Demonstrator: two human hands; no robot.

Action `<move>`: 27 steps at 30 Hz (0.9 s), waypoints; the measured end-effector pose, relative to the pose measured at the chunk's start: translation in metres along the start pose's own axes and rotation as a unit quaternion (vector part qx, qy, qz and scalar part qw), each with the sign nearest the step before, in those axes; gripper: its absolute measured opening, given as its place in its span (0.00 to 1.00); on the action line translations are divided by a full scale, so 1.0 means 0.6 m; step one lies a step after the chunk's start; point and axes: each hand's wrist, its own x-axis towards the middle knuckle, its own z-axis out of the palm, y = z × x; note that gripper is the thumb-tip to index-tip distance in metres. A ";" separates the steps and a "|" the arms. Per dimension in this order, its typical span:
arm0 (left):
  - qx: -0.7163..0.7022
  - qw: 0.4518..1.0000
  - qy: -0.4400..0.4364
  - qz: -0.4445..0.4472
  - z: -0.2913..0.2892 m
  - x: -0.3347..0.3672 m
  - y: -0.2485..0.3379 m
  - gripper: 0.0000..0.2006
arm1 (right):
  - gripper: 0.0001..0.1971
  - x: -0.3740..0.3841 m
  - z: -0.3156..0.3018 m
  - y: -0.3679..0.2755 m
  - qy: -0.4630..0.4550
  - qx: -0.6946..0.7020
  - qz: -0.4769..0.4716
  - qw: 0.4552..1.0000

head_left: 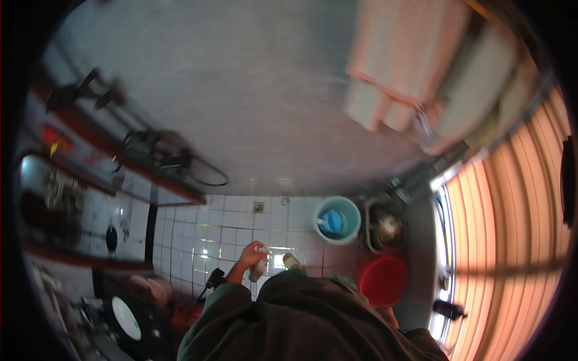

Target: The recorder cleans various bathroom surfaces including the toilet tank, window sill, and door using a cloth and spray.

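Note:
My left hand [250, 255] is closed on a small whitish bundle [261, 248], perhaps cloth, above the tiled floor. A pale shape just below it may be the bundle's lower end or a foot; I cannot tell. Beside it my bare foot [291, 261] shows on the tiles. My right hand [388, 315] is at the near rim of a red basin [383, 278]. Its fingers are hidden, so whether it grips the rim does not show.
A light blue bucket [355, 231] holding a blue thing stands against the wall. Next to it is a grey tub [368, 225] with things inside. Towels [403, 54] hang at upper right, beside an orange curtain [500, 240]. A mirror [36, 186] and a white-topped round object [126, 317] are at left.

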 end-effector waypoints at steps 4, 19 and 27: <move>-0.192 0.975 0.097 -0.047 -0.100 -0.089 -0.145 0.16 | 0.05 0.394 -0.065 -0.072 -0.167 0.575 0.118 0.792; -0.363 0.679 0.604 -0.205 -0.315 -0.374 -0.320 0.21 | 0.10 1.039 -0.205 -0.795 -0.367 0.085 0.036 0.925; -0.614 0.404 0.671 -0.096 -0.372 -0.450 -0.329 0.12 | 0.14 1.165 0.040 -1.337 -0.398 -0.074 -0.384 0.830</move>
